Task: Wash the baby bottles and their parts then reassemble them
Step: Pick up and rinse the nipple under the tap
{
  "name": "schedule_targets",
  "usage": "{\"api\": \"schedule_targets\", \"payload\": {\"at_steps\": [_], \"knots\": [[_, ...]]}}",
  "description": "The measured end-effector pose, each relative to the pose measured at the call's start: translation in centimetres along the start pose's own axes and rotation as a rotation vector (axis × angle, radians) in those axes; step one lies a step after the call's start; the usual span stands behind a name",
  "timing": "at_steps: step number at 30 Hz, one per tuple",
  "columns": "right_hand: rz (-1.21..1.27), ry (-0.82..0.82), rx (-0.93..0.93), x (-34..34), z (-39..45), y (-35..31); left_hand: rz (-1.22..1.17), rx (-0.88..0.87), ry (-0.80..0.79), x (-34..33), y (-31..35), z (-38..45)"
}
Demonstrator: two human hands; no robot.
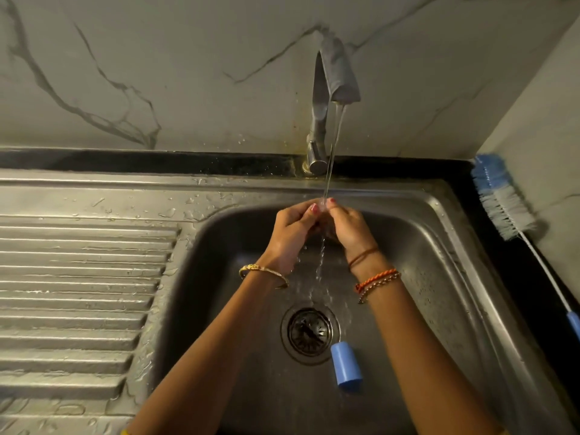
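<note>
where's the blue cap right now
In the head view the blue cap lies on its side on the floor of the sink, just right of the drain, between the person's forearms, touched by neither hand.

A grey marble-veined wall [188, 73] runs along the far side, meeting a plain wall [546, 114] at right. Below lies a black counter edge [141, 161] — then a steel sink [455, 233], its ribbed drainboard [78, 277] at left, under dim light.

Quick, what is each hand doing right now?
Left hand: fingers curled, pinching something small and clear under the water stream; cannot tell what.
Right hand: same, pinching that item.
</note>
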State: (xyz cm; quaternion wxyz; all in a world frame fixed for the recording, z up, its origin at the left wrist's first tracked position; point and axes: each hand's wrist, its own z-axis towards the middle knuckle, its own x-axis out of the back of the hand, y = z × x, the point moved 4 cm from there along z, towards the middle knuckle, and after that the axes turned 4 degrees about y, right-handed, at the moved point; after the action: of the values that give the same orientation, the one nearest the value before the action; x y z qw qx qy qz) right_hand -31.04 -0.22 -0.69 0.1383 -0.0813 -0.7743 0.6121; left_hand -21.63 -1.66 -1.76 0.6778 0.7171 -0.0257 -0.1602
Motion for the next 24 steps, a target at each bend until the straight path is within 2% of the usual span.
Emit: {"api": "schedule_targets", "payload": {"at_steps": [3, 5, 7, 10, 12, 14, 17, 21, 24], "knots": [[0.005, 0.051, -0.102, -0.1, 0.7, -0.3, 0.293, -0.087, 0.115, -0.1, -0.2, 0.5], [-0.04, -0.036, -0.054, -0.6, 0.7, -0.3, 0.459, -0.144, 0.269, 0.4, -0.2, 0.9], [0.0, -0.153, -0.005, -0.8, 0.5, -0.3, 0.471, -0.139, 0.338, 0.9, -0.2, 1.2], [-0.105, -0.212, 0.083, -0.5, 0.0, -0.3, 0.406, -0.059, 0.373, 1.4, -0.3, 1.5], [-0.314, -0.091, 0.244, -0.2, -0.1, -0.4, 0.383, -0.021, 0.357, 1.3, -0.4, 1.6], [-0.418, 0.085, 0.359, 0.3, -0.3, -0.4, 0.351, 0.002, 0.337, 1.0, -0.6, 1.5], [-0.367, 0.21, 0.4, 0.7, -0.7, -0.5, 0.248, 0.085, 0.323, 0.8, -0.7, 1.4], [-0.327, 0.263, 0.452, 0.6, -1.0, -1.3, -0.058, 0.231, 0.27, 0.6, -0.7, 1.1], [-0.382, 0.335, 0.575, 0.7, -1.0, -1.8, -0.269, 0.297, 0.211, 0.5, -0.6, 0.8]]}}
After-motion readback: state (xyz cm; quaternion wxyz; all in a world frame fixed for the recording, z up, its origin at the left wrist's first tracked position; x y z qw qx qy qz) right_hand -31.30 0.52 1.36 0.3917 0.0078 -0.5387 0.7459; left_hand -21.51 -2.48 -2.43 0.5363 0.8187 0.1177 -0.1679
